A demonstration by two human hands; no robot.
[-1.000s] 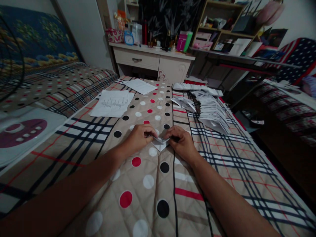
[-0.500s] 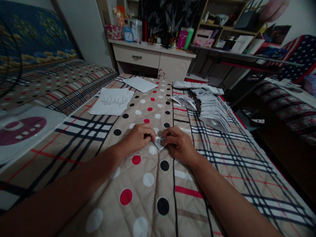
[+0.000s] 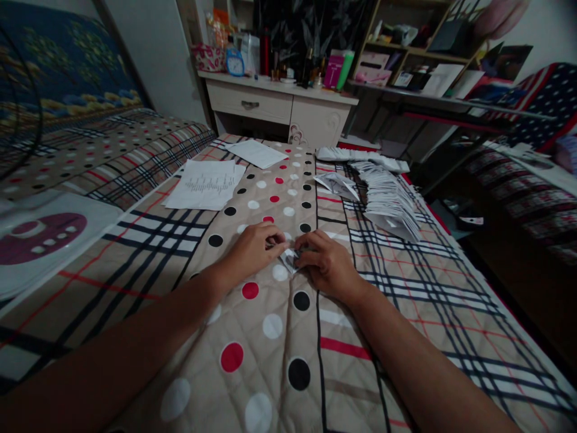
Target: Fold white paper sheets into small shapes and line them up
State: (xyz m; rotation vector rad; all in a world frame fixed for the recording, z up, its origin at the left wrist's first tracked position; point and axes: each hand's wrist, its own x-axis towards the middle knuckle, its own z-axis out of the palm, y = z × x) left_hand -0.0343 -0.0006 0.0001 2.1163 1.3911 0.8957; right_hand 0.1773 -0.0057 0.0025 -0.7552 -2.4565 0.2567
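Note:
A small folded piece of paper (image 3: 291,261), white with grey print, is between my two hands, low over the dotted bedspread (image 3: 270,385). My left hand (image 3: 256,248) pinches at its upper left side, fingers curled and thumb pointing right. On the other side, my right hand (image 3: 328,262) grips its right edge with bent fingers. My fingers cover much of the paper. Ahead to the right lie a long row of folded papers (image 3: 391,201), a second row (image 3: 360,159) behind it, and a separate folded piece (image 3: 337,185).
Printed sheets (image 3: 205,185) and another white sheet (image 3: 256,153) lie ahead on the left. A white bag with a purple print (image 3: 42,237) is at the far left. Beyond the bed stands a white cabinet (image 3: 279,111); a cluttered shelf desk (image 3: 419,90) is at the right.
My left thumb and fingers have shifted slightly to the right across the folded paper's top. My right hand stays almost in place. The papers on the bed have not moved.

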